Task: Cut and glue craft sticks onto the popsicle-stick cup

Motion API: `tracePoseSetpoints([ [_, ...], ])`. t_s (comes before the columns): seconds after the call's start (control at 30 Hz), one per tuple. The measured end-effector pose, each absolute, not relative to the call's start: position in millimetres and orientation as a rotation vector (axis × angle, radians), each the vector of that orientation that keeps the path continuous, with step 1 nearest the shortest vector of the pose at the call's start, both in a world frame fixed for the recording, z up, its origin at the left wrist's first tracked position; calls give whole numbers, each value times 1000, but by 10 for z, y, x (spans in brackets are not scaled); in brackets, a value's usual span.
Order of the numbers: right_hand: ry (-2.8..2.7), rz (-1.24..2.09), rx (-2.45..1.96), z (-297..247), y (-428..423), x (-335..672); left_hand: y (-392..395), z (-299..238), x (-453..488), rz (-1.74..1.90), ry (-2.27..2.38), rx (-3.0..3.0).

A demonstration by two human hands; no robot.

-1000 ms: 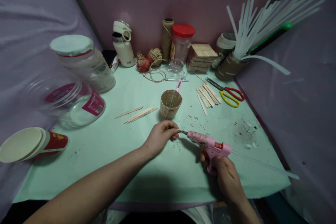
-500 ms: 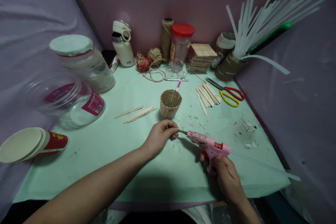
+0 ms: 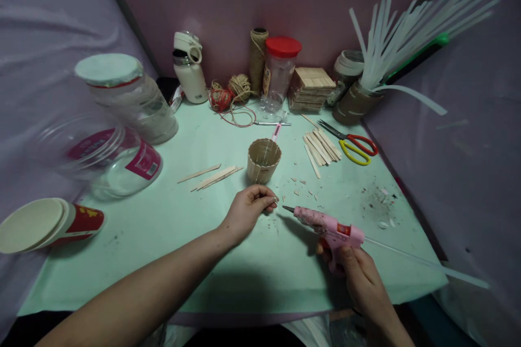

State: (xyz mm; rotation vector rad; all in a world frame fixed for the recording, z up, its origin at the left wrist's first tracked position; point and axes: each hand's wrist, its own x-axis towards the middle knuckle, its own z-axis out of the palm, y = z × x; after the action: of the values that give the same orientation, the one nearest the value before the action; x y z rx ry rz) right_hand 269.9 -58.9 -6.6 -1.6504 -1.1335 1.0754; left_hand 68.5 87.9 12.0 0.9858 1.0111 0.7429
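Note:
My right hand (image 3: 360,271) is closed round the handle of a pink hot glue gun (image 3: 325,223), whose tip points left, a short way apart from my left fingers. A long clear glue stick (image 3: 423,261) trails from its back. My left hand (image 3: 252,207) pinches a tiny pale piece at its fingertips, too small to make out. Just beyond that hand stands a small brown cup with a scalloped rim (image 3: 264,165). Several cut wooden sticks (image 3: 217,178) lie to its left, and a pile of wooden craft sticks (image 3: 321,147) lies to its right.
Scissors (image 3: 352,143) lie at the right, near a tube of white strips (image 3: 358,103). Along the back stand a flask (image 3: 191,76), twine balls (image 3: 228,95), a red-lidded jar (image 3: 280,73) and a stack of wooden squares (image 3: 311,89). Plastic jars (image 3: 134,103) and paper cups (image 3: 81,222) occupy the left.
My right hand has drawn the glue gun back to the right, so its tip has come away from my left fingertips. My left hand has stayed almost still.

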Motion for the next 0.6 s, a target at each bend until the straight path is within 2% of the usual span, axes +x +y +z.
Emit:
tracePoseSetpoints([
  [0.1, -1163, 868, -1788, -4, -647, 2882, 878, 114, 677, 753, 1027, 993],
  [0.37, -1456, -64, -2333, -3, -336, 3735, 896, 193, 633, 723, 1063, 1020],
  [0.5, -1558, -209, -2481, -130, -280, 4004, 926, 210, 597, 686, 1086, 1017],
  [0.6, -1488, -270, -2592, -10, -304, 3921, 940, 201, 582, 652, 1098, 1020],
])
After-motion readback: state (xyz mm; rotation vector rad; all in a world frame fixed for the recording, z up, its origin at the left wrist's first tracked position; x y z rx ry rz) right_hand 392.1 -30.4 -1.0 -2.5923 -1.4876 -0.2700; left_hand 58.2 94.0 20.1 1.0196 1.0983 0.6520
